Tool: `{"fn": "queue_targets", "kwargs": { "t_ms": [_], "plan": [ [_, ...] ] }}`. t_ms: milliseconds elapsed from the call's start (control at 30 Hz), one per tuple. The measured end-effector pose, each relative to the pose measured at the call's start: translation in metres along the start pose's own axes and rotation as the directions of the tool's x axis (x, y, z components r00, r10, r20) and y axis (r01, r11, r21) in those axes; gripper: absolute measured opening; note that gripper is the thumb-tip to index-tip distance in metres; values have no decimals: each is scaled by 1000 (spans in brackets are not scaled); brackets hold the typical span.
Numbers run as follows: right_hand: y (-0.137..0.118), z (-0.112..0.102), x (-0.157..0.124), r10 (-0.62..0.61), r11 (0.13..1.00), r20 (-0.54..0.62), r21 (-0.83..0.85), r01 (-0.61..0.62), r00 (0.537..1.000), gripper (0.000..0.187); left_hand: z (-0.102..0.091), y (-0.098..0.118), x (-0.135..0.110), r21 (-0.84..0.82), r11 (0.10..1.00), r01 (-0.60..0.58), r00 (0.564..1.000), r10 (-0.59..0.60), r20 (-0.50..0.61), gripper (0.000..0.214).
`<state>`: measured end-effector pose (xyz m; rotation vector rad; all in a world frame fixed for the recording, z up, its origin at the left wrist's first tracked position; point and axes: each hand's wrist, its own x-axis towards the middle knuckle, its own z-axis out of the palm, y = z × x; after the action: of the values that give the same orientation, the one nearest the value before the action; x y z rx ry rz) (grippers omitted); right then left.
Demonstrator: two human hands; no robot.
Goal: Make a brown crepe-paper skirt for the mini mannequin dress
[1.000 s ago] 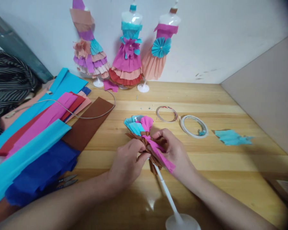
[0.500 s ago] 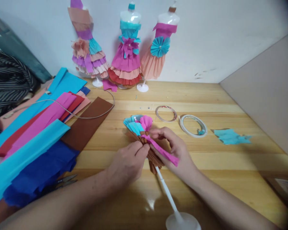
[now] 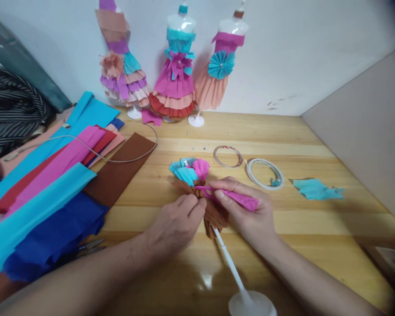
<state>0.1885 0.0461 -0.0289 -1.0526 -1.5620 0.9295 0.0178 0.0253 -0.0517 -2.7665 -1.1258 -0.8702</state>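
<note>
A small mannequin lies tilted on the wooden table [image 3: 316,219], wearing a paper dress [image 3: 192,173] of turquoise, pink and brown crepe; its white stand [image 3: 246,300] points toward me. My left hand [image 3: 176,226] is closed, pinching the brown skirt at the waist. My right hand [image 3: 246,210] is closed on a pink paper strip [image 3: 240,199], which runs from the dress waist across my fingers to the right.
Three dressed mannequins [image 3: 176,66] stand against the back wall. Crepe paper sheets [image 3: 52,184] in several colours lie at left, with scissors [image 3: 90,246] near their front edge. Two tape rolls [image 3: 265,173] and a turquoise scrap [image 3: 316,189] lie at right. A cable [image 3: 118,160] loops over the sheets.
My right hand has drawn the pink strip from hanging down toward me to lying out to the right. My left hand stays pinched at the waist.
</note>
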Motion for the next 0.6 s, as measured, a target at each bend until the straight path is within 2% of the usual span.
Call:
{"fn": "queue_targets", "kwargs": {
  "t_ms": [133,200,300,400,600],
  "plan": [
    [0,-1,-2,-91,993,41,-66,94,995,23,0,0,-1,-17,1000,5,1000,-4,28,29],
    [0,-1,-3,-107,990,26,-94,108,994,21,0,0,-1,-22,1000,8,1000,-8,17,29],
    [-2,0,-2,-72,987,14,-145,73,997,22,1,0,-2,-27,999,27,999,-28,-15,28],
    [-3,1,-2,-12,977,46,-212,21,999,32,1,1,-2,-19,999,35,999,-36,-35,27],
    [2,2,-7,-72,954,110,-281,101,991,42,1,1,0,-32,999,19,999,-20,-30,28]
  ]
}}
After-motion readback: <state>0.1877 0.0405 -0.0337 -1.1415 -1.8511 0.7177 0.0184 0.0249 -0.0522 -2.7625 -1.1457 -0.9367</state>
